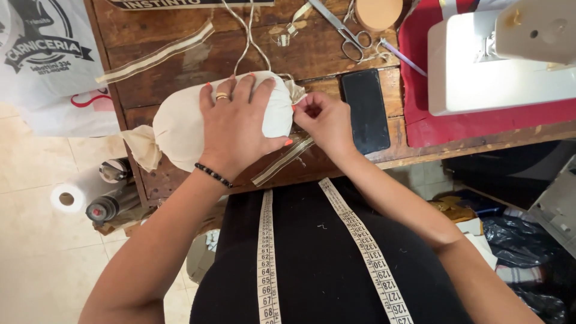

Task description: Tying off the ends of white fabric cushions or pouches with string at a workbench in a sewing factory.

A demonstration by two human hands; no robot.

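Observation:
A stuffed cream fabric roll lies across the near edge of a dark wooden table, its left end gathered into a tuft. My left hand lies flat on top of the roll, pressing it down. My right hand pinches the gathered fabric at the roll's right end, where thin cream cords run off toward the back. A striped ribbon lies under the roll at the table edge.
Scissors, a black phone and a round wooden piece lie on the table. A white sewing machine stands on a red mat at right. A measuring tape hangs around my neck. Thread spools and bags sit on the floor.

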